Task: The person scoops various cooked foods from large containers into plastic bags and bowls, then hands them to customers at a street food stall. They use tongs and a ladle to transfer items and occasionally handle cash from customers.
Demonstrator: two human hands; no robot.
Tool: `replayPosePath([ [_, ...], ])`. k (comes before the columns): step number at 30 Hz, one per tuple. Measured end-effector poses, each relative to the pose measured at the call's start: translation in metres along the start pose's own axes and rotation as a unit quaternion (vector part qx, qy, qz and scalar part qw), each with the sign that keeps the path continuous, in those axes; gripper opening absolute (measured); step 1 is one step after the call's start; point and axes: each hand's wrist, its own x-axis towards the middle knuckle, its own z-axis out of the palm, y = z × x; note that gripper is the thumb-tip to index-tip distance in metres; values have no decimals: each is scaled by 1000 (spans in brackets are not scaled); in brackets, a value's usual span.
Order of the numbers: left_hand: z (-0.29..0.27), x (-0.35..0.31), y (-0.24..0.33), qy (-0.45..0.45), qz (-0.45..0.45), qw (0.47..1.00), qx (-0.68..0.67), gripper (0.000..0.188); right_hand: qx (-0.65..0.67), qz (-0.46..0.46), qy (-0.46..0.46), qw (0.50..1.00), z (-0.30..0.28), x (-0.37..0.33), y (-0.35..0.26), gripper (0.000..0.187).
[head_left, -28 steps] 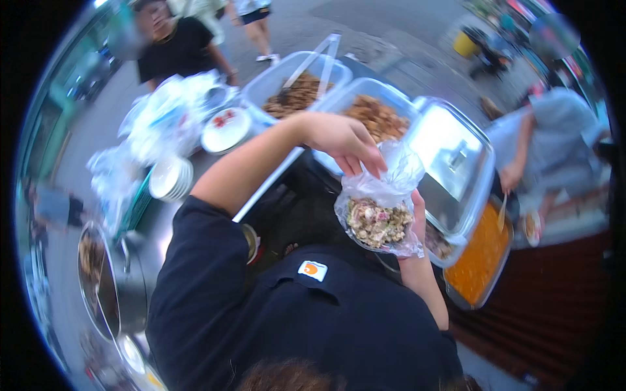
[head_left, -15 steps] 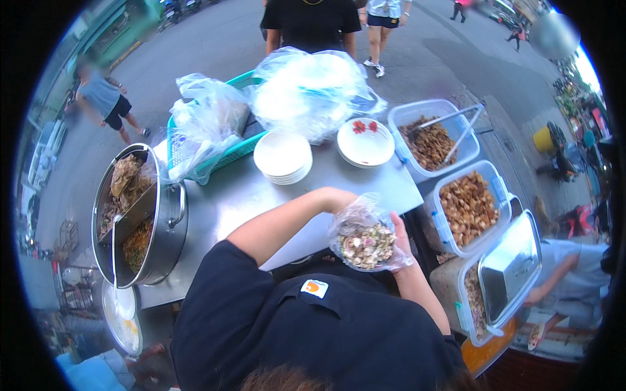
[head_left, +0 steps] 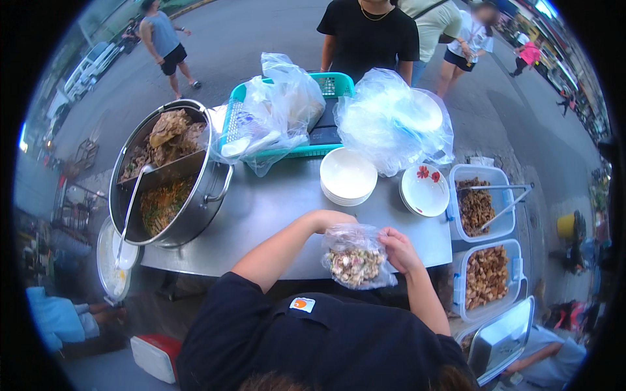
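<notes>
A clear plastic bag holding a chopped mix of pale, purple and green bits hangs between my hands, in front of my chest. My right hand pinches the bag's right edge, thumb and fingers closed on the plastic. From the left, my left hand is bent in at the bag's upper left edge and grips it there; its fingertips are hidden behind the plastic. Just beyond the bag stands a stack of white bowls on the metal table.
On the left stands a divided steel pot with meat, stew and a ladle. A green basket with plastic bags, more bags and flowered bowls lie farther back. Food tubs line the right. People stand beyond the table.
The view has swung so the table sits lower and the pot nearer. The bag has turned somewhat in my hands, and my right fingers now pinch its edge higher up.
</notes>
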Motion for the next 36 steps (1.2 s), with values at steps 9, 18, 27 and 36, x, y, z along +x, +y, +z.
replayPosePath([
  [9, 49, -28, 34, 303, -188, 899, -253, 57, 58, -103, -31, 993, -12, -41, -32, 12],
  [18, 80, -4, 98, 586, 178, 786, 83, 61, -503, -345, -109, 785, 75, -57, -95, 26],
  [27, 83, -57, 151, 551, 86, 818, 145, 25, -438, -620, 50, 648, 63, -33, -117, 24],
  [36, 92, -110, 172, 534, 146, 832, 32, 29, -284, -842, -157, 431, 130, 4, -67, 46],
])
